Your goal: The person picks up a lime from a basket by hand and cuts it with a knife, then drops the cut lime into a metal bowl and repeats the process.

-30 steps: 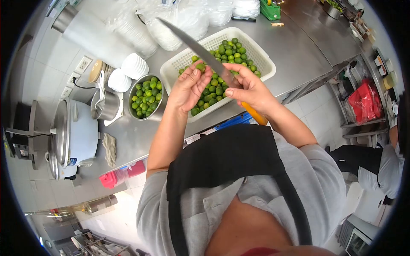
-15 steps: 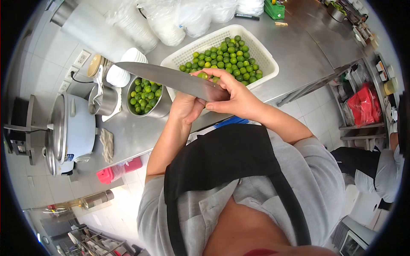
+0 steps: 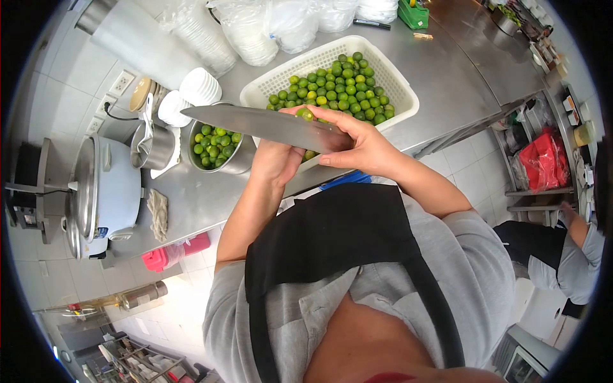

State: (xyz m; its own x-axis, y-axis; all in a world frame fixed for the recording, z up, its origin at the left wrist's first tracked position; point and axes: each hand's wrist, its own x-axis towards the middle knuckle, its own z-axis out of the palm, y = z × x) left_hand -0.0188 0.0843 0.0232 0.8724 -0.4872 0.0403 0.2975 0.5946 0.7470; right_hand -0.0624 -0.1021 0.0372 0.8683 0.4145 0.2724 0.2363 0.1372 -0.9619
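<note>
- The right hand clamps the chef's knife.
- The left hand sits partly behind it, grip hidden.
- A lime shows beside the knife.

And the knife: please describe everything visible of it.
The knife has a broad, grey, metal-looking blade tapering to a point. The right hand grips it, hiding the handle. It is held aloft, flat side facing the camera, tip toward the picture's left, partly covering the left hand. Whether it touches the lime at its upper edge is unclear.
</note>
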